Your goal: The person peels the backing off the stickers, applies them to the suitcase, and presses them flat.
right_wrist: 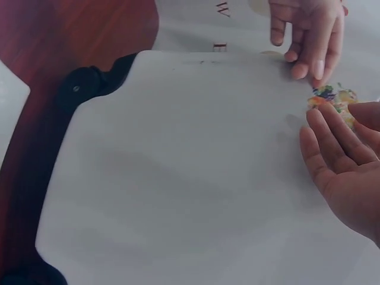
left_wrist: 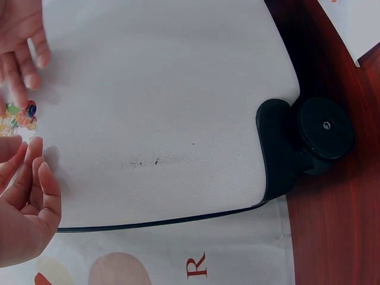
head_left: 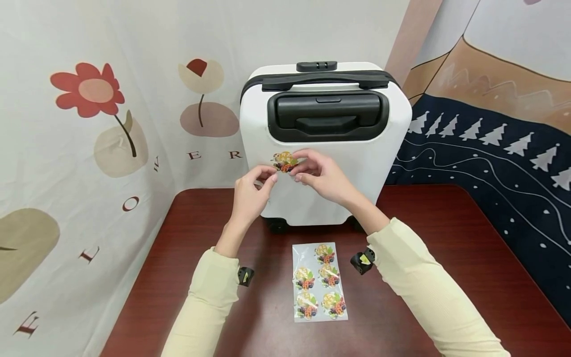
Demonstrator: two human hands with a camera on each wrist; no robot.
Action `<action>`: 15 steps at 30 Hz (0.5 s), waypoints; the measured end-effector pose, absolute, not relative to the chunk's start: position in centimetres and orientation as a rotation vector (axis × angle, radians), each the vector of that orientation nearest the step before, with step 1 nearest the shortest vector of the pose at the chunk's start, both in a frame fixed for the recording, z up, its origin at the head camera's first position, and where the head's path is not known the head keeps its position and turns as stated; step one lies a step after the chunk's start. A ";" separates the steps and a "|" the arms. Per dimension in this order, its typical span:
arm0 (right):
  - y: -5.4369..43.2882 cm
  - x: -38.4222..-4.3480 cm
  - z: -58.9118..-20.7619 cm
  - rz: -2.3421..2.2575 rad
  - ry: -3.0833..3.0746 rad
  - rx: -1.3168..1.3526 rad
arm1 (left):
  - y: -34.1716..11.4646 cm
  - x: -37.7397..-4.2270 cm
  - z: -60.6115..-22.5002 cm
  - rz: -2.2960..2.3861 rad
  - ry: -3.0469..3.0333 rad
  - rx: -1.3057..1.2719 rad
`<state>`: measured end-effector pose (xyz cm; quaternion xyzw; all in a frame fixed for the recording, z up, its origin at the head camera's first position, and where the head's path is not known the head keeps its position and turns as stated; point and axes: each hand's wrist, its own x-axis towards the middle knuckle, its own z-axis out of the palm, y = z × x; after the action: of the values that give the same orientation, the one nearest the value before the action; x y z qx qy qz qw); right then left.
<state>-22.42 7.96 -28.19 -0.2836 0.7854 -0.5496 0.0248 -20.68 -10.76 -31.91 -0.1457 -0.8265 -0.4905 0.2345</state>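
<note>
A colourful fruit-patterned sticker (head_left: 284,162) is at the upper front of a white suitcase (head_left: 312,198), below its black handle recess. My left hand (head_left: 252,193) pinches the sticker's left edge between thumb and forefinger. At the right edge, my right hand (head_left: 325,178) holds it with thumb and fingertips, the other fingers loosely spread. Part of the sticker (left_wrist: 24,116) shows between both hands in the left wrist view. Fingers partly cover the sticker (right_wrist: 329,98) in the right wrist view. I cannot tell whether its back touches the suitcase.
A sheet with several matching fruit stickers (head_left: 314,285) lies on the reddish-brown table (head_left: 258,307) before the suitcase. Black wheels (left_wrist: 325,126) support the case. Printed cloth (head_left: 147,59) hangs behind and at the left; a dark tree-patterned cloth (head_left: 486,163) is at the right.
</note>
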 end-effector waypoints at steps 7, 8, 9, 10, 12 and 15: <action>8.0 -22.3 -28.1 -1.725 2.437 -0.839 | -10.7 -20.5 -31.9 -1.344 -2.282 -0.395; 8.1 -22.3 -28.2 -1.730 2.431 -0.834 | -10.7 -20.5 -31.9 -1.344 -2.283 -0.394; 8.2 -22.3 -28.3 -1.735 2.426 -0.831 | -10.7 -20.5 -31.8 -1.345 -2.283 -0.394; 8.2 -22.3 -28.3 -1.738 2.423 -0.830 | -10.7 -20.5 -31.8 -1.345 -2.283 -0.394; 8.3 -22.3 -28.5 -1.738 2.422 -0.834 | -10.7 -20.4 -31.7 -1.347 -2.283 -0.392; 8.4 -22.2 -28.5 -1.748 2.408 -0.838 | -10.7 -20.4 -31.6 -1.346 -2.287 -0.388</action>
<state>-22.20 8.38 -28.54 -0.2710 0.7786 -0.5654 0.0252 -20.37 -10.71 -31.65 -0.1410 -0.8304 -0.4886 0.2279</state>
